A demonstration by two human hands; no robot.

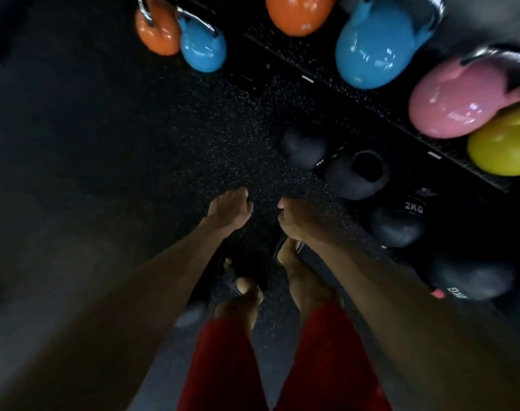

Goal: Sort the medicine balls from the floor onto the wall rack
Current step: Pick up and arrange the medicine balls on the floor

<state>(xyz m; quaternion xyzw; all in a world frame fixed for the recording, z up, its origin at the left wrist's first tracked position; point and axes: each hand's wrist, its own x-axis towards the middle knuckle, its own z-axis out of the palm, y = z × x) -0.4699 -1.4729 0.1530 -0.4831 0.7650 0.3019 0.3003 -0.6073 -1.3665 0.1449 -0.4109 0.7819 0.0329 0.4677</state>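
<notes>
- On the floor (193, 129), right side: black medicine balls (356, 176), 2KG ball (398, 223) among them; probably dense, firm, matt.
- Hold: palms cupping opposite sides.
- Grip: left hand (229, 209) and right hand (297, 218) loosely curled, empty.

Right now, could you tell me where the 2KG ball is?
Head view: the 2KG ball lies on the floor right of the right hand, among dark balls.

Dim, murky frame; glare spots on glossy kettlebells (377, 46) upper right; left side black; wide-angle warping, soft blur throughout.
</notes>
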